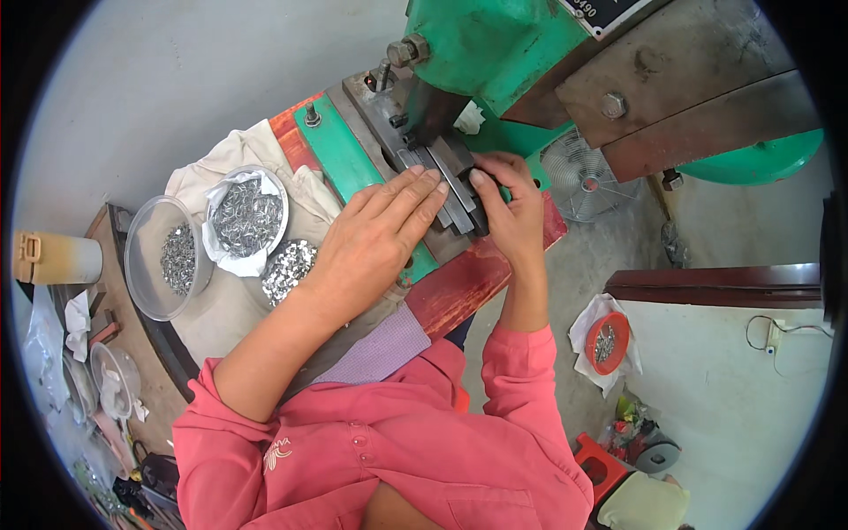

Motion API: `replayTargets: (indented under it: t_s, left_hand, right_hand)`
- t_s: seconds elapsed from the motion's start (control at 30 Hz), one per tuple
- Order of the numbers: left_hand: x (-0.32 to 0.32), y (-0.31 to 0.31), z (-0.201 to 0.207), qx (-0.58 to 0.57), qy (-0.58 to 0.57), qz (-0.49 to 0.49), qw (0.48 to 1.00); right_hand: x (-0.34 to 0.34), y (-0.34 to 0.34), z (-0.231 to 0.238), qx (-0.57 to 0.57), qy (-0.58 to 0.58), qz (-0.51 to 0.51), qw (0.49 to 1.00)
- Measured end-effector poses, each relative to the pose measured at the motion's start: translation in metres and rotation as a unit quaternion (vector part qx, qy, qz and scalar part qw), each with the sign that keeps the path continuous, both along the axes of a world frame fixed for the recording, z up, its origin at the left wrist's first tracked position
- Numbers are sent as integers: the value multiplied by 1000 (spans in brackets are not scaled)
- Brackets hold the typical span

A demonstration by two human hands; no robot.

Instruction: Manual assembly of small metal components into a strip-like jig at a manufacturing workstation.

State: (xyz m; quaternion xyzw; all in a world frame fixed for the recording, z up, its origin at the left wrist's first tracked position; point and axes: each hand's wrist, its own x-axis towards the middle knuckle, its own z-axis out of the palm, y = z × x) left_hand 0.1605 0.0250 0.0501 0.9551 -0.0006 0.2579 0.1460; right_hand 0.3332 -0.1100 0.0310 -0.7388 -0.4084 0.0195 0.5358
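Note:
My left hand (375, 225) lies flat with its fingers stretched out over the slotted steel die (449, 210) of a green press (490, 40). Its fingertips rest on the flat metal bars. Across from it, my right hand (512, 208) grips the dark block (454, 157) on the die's right side, thumb on the near face and fingers curled behind. Any small piece under the left fingers is hidden. The press's dark ram (433, 110) stands just beyond the left fingertips.
Left of the die, a cloth-lined bowl (283, 212) holds thin metal pieces, beside a clear tub (144, 302) of small parts and a shiny pile (290, 268). A fan (583, 172) stands behind the red table (442, 296). On the floor are a red bowl (590, 340) and red stool (594, 464).

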Motion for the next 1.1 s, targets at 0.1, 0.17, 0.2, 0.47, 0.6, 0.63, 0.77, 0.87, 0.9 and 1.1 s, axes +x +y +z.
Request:
replayTargets:
  t_s: [0.1,0.17,0.2,0.47,0.6,0.63,0.77,0.87,0.9,1.1]
  left_hand:
    - [-1,1,-1,-6,-2,-4,1000]
    - [-1,1,-1,-10,-2,-6,1000]
    - [-1,1,-1,-12,-3,-5,1000]
    - [0,0,-9,-36,-20,-9,999]
    - [1,1,-15,-92,-48,-24,994]
    - [1,2,-18,-122,-67,-38,990]
    - [-2,-1,-27,-254,-103,18,962]
    - [5,-5,-27,-303,-84,48,948]
    - [10,-8,-26,-335,-92,58,936]
    - [35,-19,-32,-343,-104,95,929]
  right_hand:
    - [7,5,1,-31,5,28,999]
    - [13,6,2,-46,6,48,998]
    - [16,6,1,-57,-21,63,996]
    - [30,8,-3,-65,29,137,988]
    - [29,9,-5,-65,35,130,989]
    - [29,9,-6,-63,35,125,990]
    - [25,9,-5,-58,45,113,991]
    - [25,10,-3,-61,60,114,990]
    - [26,9,-4,-57,58,113,990]
    - [24,11,-6,-54,62,105,991]
